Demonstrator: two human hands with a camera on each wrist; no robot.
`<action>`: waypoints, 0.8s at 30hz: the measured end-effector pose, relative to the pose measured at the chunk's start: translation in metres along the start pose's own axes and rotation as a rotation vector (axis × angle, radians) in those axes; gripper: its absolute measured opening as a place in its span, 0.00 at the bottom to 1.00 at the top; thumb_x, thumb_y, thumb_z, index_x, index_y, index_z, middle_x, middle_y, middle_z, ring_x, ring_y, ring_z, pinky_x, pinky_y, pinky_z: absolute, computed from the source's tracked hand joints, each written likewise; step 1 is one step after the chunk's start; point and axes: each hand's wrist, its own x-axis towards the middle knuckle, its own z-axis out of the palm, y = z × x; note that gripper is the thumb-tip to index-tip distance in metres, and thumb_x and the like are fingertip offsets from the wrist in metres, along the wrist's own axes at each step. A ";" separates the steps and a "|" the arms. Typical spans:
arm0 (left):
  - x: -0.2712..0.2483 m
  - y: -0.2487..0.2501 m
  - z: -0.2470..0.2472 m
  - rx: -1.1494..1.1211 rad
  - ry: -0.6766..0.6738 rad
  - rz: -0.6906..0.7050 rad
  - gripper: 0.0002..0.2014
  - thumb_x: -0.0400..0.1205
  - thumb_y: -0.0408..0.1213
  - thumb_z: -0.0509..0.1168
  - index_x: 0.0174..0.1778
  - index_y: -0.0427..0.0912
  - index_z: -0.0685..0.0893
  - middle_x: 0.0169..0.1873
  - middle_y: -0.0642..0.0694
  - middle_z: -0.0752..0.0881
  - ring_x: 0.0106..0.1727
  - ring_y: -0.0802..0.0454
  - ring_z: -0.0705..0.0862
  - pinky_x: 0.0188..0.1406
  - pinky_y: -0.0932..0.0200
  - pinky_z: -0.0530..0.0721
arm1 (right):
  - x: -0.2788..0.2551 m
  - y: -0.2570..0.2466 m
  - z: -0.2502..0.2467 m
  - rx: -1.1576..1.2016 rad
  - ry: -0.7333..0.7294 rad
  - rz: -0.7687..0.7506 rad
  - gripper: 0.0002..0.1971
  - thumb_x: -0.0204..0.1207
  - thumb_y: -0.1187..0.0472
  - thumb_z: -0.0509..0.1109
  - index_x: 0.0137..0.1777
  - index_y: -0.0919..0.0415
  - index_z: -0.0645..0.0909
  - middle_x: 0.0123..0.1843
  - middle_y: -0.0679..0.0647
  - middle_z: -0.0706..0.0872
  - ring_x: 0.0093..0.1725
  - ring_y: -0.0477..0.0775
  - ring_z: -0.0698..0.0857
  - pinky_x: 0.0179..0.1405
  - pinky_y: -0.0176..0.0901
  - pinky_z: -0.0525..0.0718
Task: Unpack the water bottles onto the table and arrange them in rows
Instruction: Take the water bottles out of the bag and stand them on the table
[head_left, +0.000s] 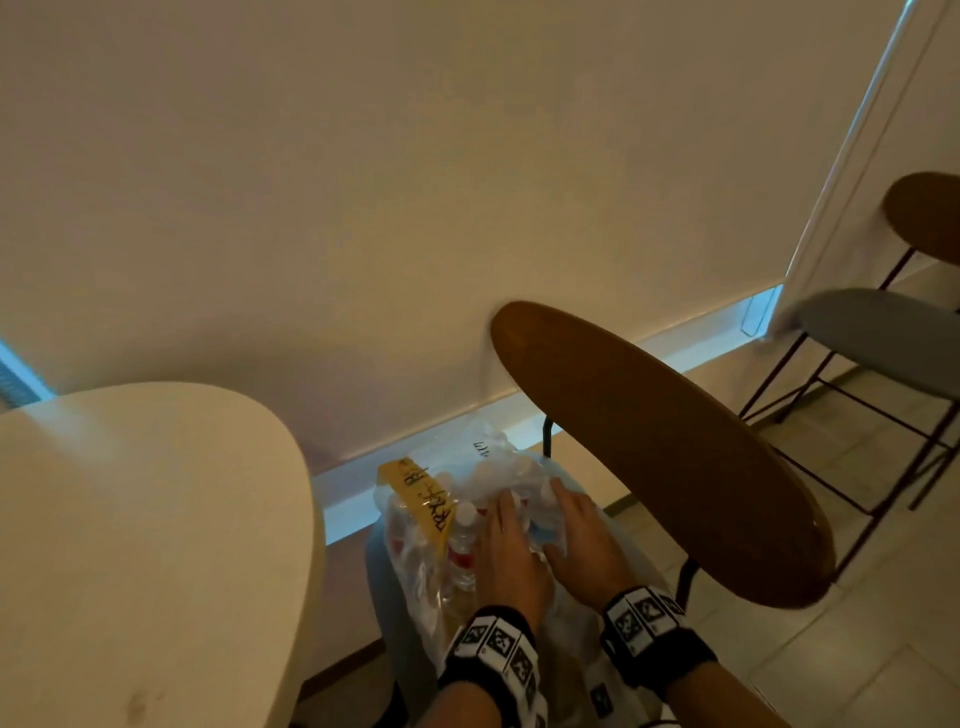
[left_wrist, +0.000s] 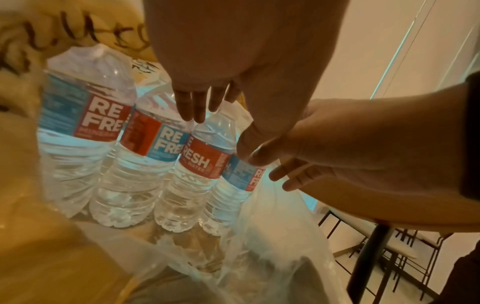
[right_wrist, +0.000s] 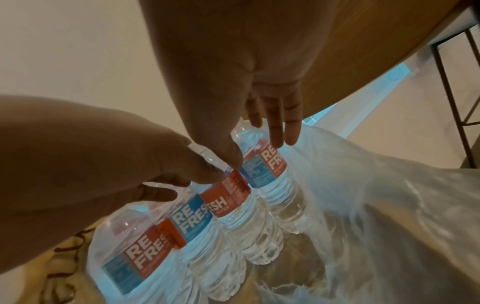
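Note:
A torn clear plastic pack of water bottles (head_left: 441, 525) stands on a grey chair seat (head_left: 387, 603), right of the white table (head_left: 156, 519). The bottles (left_wrist: 145, 164) stand upright in a row, with red and blue labels. My left hand (left_wrist: 221, 137) reaches down with straight fingers onto one bottle's top, thumb spread on its other side. Just to the right, my right hand (right_wrist: 255, 153) does the same over the end bottle (right_wrist: 267, 170). In the head view both hands (head_left: 511, 540) lie side by side on the bottle caps. Loose wrap (right_wrist: 376, 195) hangs open on the right.
A strip of yellow tape (head_left: 415, 493) with handwriting crosses the pack's left side. The chair's brown backrest (head_left: 654, 447) rises right beside my right hand. A second chair with thin metal legs (head_left: 883, 353) stands further right on the tiled floor. A wall lies just behind.

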 end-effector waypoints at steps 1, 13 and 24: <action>0.002 0.001 0.001 0.011 -0.006 0.003 0.39 0.82 0.35 0.70 0.87 0.38 0.59 0.84 0.34 0.66 0.83 0.36 0.69 0.83 0.41 0.71 | 0.001 0.000 0.000 -0.010 0.021 -0.037 0.44 0.71 0.36 0.72 0.80 0.62 0.65 0.77 0.60 0.72 0.75 0.59 0.75 0.75 0.54 0.75; -0.003 -0.004 0.023 0.113 -0.088 0.079 0.27 0.86 0.32 0.65 0.81 0.48 0.69 0.80 0.45 0.73 0.81 0.46 0.72 0.83 0.47 0.74 | -0.007 0.033 0.008 -0.059 0.043 -0.102 0.25 0.72 0.57 0.78 0.66 0.58 0.73 0.61 0.49 0.79 0.60 0.46 0.79 0.46 0.20 0.72; -0.083 0.051 -0.102 0.045 0.223 0.056 0.23 0.68 0.51 0.83 0.59 0.56 0.87 0.52 0.60 0.91 0.53 0.61 0.90 0.53 0.60 0.91 | -0.073 -0.056 -0.098 0.028 0.174 -0.465 0.27 0.58 0.42 0.83 0.53 0.37 0.71 0.46 0.38 0.85 0.52 0.35 0.86 0.41 0.34 0.90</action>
